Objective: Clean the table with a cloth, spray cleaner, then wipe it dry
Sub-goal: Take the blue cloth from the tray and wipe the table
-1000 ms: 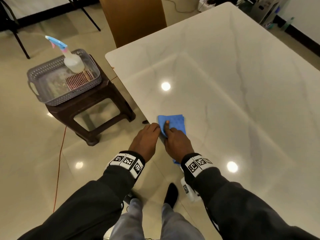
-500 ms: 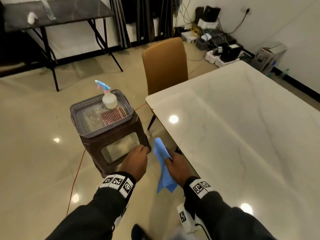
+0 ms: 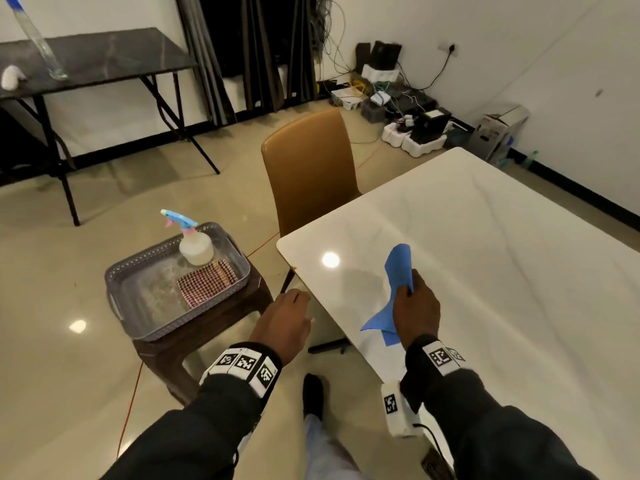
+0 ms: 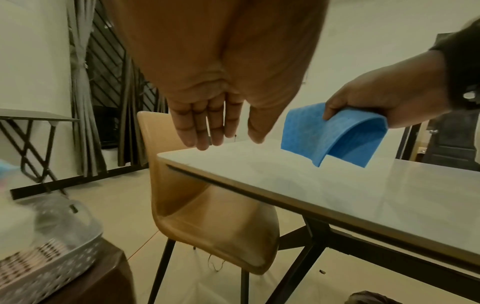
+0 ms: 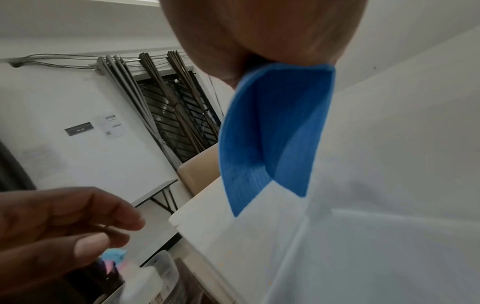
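My right hand (image 3: 414, 311) grips a blue cloth (image 3: 398, 271) and holds it up over the near left corner of the white marble table (image 3: 485, 271); the cloth (image 4: 335, 136) hangs folded and curved above the tabletop, and it shows below the palm in the right wrist view (image 5: 272, 133). My left hand (image 3: 285, 320) hovers empty with straight fingers (image 4: 202, 125) just left of the table's edge. A spray bottle (image 3: 194, 242) with a blue trigger stands in a grey basket (image 3: 138, 271), next to a checked cloth (image 3: 206, 284).
The basket sits on a dark brown stool (image 3: 204, 337) left of the table. A tan chair (image 3: 311, 168) is pushed against the table's far left corner. A dark folding table (image 3: 86, 60) stands at the back left; cables and boxes (image 3: 408, 112) lie by the wall.
My right hand lifted the blue cloth off the table's edge and raised it over the corner. My left hand came away from the cloth. My head tilted up.
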